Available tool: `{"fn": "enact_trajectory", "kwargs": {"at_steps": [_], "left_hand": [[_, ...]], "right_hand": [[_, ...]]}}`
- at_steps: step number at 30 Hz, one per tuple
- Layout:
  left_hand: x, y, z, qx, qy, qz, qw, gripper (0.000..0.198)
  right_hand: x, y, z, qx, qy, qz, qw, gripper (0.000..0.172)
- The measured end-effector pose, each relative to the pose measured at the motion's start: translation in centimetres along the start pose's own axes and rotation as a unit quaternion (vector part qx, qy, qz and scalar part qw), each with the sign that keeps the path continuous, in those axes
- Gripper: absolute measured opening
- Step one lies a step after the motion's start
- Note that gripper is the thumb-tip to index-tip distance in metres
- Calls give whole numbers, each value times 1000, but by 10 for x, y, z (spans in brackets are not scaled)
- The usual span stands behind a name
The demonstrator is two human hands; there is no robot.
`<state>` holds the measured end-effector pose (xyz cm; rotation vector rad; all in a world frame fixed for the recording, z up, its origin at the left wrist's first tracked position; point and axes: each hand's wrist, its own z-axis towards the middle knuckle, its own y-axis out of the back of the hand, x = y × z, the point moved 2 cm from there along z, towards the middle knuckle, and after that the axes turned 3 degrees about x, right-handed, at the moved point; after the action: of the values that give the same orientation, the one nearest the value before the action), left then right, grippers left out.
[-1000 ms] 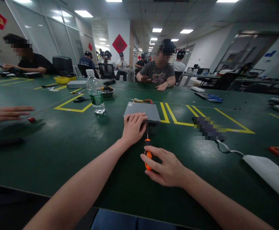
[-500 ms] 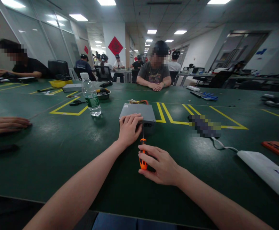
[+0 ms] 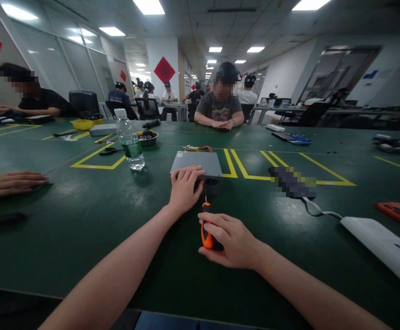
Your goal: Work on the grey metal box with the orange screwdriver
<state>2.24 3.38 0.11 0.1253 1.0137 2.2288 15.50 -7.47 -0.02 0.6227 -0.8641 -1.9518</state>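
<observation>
A grey metal computer power supply (image 3: pixel 197 161) lies on the green table, its bundle of coloured wires (image 3: pixel 199 149) at the far side and a socket on the near face. My left hand (image 3: pixel 186 185) grips its near left part, fingers over the top and thumb by the front edge. In my right hand (image 3: pixel 229 238) is a screwdriver (image 3: pixel 207 239) with an orange and black handle, held between fingertips and thumb. Its shaft points away from me to the near face of the power supply; where the tip meets it is hidden.
Left of the power supply stands a water bottle (image 3: pixel 131 144), with a metal bowl (image 3: pixel 149 138) of tools behind. At right are a white power bank-like slab (image 3: pixel 380 247) on a cable and an orange phone-shaped item (image 3: pixel 399 214). Another person's hand (image 3: pixel 12 183) rests at left; someone sits opposite.
The screwdriver handle looks slightly turned in my right hand, showing its orange part differently. My left hand stays on the power supply. The view has tipped up a little.
</observation>
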Motion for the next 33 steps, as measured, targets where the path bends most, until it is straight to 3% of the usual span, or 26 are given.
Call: {"fn": "enact_trajectory", "kwargs": {"at_steps": [5,11,17,20,26,29,33], "left_hand": [[0,0,0,-5,-8,0,1000,23],[-1,0,0,-8,-7,-1,1000,23],[0,-1,0,-12,-22,2,1000,23],[0,-2,0,-10,-27,1,1000,23],[0,-2,-1,-6,-14,2,1000,24],[0,-2,0,-8,-13,1,1000,24],[1,-3,0,-10,-12,-2,1000,25]], "right_hand": [[2,4,2,55,14,-43,997,32],[1,-3,-2,18,21,-49,998,18],[3,0,3,58,4,-16,998,36],[4,2,4,78,12,-37,996,33],[4,-4,1,55,13,-30,998,23],[3,-4,1,37,-9,-1,999,29],[4,0,4,78,-16,-5,997,39]]}}
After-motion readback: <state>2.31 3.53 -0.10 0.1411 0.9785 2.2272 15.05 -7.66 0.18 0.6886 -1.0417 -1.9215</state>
